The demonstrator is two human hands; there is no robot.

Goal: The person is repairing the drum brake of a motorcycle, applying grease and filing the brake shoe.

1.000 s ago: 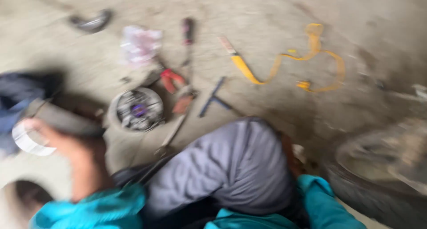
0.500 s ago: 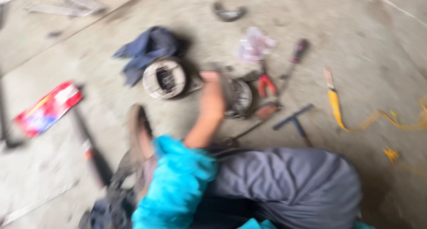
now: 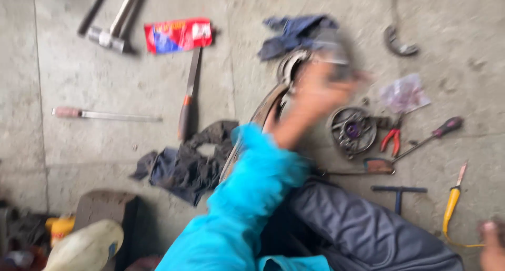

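Round metal drum part (image 3: 294, 66), grey and badly blurred, lies on the concrete floor (image 3: 131, 87) just beyond the left hand (image 3: 315, 89); the hand reaches out over it from a turquoise sleeve (image 3: 252, 197), and motion blur hides whether the fingers are spread or closed and whether they actually grip the part. Right hand (image 3: 492, 244) shows only as a blurred edge at the lower right corner, near the yellow-handled tool (image 3: 451, 208); its state cannot be told either. A dark curved rim (image 3: 263, 116) runs from under the forearm toward the drum part. Just right of the left hand lies a second round hub (image 3: 351, 130) with a purple centre, then red-handled pliers (image 3: 390, 139), a dark-handled screwdriver (image 3: 428, 139) and a T-shaped wrench (image 3: 399, 192). A crumpled clear plastic bag (image 3: 404, 93) lies above these; its contents cannot be made out. A blue cloth (image 3: 297, 31) lies beyond the drum part, a dark rag (image 3: 184, 160) to the left of the sleeve. Farther left are a file with an orange band (image 3: 188, 97), a red and blue packet (image 3: 178, 35), a hammer (image 3: 110, 37) and a long pink-handled tool (image 3: 105, 114). Compared with half a second earlier, the view has swung left and the hand has shifted from the purple-centred hub toward the drum part by the blue cloth.
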